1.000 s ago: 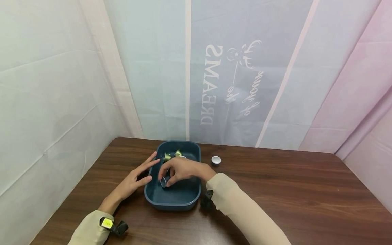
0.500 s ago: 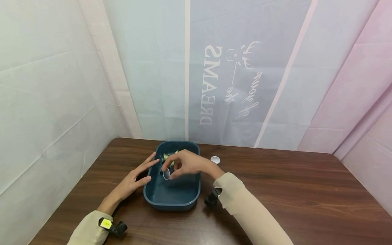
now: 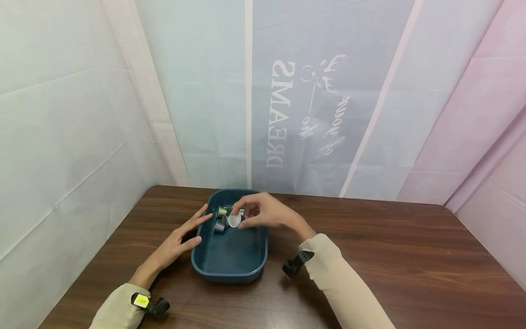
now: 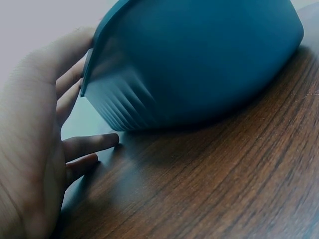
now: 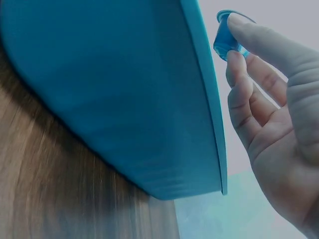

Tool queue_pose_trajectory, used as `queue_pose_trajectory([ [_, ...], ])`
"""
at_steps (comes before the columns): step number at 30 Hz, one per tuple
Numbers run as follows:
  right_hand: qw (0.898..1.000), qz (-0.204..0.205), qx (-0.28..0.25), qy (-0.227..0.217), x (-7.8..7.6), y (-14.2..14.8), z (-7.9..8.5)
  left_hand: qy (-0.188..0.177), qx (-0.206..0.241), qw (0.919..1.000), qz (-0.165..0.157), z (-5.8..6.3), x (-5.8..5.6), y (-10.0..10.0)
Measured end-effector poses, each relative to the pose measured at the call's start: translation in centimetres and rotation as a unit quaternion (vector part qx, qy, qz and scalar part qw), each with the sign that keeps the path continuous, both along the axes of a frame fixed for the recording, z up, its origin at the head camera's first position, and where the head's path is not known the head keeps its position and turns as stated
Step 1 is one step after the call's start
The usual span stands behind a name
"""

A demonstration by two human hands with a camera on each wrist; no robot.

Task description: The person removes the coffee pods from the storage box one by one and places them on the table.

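A blue plastic bin [image 3: 230,260] stands on the table, with several coffee capsules in its far part. Among them are a green capsule [image 3: 222,211] and a dark grey-blue capsule [image 3: 219,227] lying on its side. My right hand [image 3: 267,210] pinches a coffee capsule [image 3: 234,220] between thumb and fingers over the bin, its pale round face towards me. In the right wrist view that capsule [image 5: 227,37] looks blue, beyond the bin's rim. My left hand [image 3: 178,240] rests with spread, straight fingers against the bin's left rim; the left wrist view shows its fingertips [image 4: 107,142] beside the bin wall.
The brown wooden table [image 3: 390,256] extends to the right of the bin. Behind it hangs a printed cloth backdrop [image 3: 213,91]. Black wrist cameras are strapped to both sleeves, the right one [image 3: 297,263] beside the bin.
My right hand has risen and moved back and rightwards with the capsule, uncovering the grey-blue capsule. The pale-topped capsule on the table right of the bin is now hidden from view. My left hand stays put.
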State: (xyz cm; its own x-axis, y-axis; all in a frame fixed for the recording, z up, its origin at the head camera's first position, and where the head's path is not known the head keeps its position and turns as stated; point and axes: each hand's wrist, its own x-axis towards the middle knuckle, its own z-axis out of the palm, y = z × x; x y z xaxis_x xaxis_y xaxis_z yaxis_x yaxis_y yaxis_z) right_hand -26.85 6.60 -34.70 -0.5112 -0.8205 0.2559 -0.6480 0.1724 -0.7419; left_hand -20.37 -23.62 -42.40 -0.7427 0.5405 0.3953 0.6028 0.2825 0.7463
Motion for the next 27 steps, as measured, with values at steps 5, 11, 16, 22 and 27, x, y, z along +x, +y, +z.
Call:
queue_pose_trajectory([
  [5, 0.999, -0.027, -0.021, -0.012, 0.2, 1.1, 0.0, 0.005, 0.001, 1.0000, -0.002, -0.1, 0.0, 0.0],
  [11, 0.996, -0.059, -0.057, -0.018, 0.7, 2.5, 0.8, 0.009, 0.003, 0.9999, -0.005, -0.2, 0.0, 0.0],
  [16, 0.993, -0.071, -0.096, -0.016, 1.6, 3.6, 2.1, 0.009, 0.001, 0.9999, -0.005, -0.2, 0.0, 0.0],
  [22, 0.990, -0.094, -0.107, -0.009, 1.9, 4.9, 2.2, 0.012, -0.001, 0.9999, -0.004, -0.3, -0.1, -0.1],
  [27, 0.988, -0.109, -0.113, -0.012, 1.8, 5.9, 1.7, 0.015, -0.006, 0.9999, 0.001, -0.3, 0.0, -0.1],
])
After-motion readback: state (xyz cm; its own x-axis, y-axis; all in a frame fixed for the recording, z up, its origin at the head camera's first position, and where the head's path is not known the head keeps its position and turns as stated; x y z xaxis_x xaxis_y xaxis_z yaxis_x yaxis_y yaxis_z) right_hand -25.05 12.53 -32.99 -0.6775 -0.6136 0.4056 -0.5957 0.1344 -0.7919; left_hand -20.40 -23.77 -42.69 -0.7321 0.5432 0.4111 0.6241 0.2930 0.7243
